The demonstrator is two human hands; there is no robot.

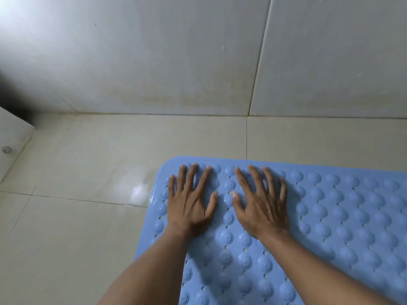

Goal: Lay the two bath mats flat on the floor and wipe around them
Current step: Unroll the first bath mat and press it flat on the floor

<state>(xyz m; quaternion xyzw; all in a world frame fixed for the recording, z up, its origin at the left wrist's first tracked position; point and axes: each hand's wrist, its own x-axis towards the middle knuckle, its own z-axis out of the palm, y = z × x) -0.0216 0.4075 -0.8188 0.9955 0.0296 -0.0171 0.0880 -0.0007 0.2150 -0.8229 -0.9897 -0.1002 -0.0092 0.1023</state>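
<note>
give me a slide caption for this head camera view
Left hand and right hand press flat on a blue bumpy rubber bath mat on the beige tiled floor.

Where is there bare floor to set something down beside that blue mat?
The widest bare patch is the tiled floor left of the blue bath mat. A narrower strip runs between the mat's far edge and the wall. The mat's far left corner is taken: left hand and right hand press flat there.
</note>
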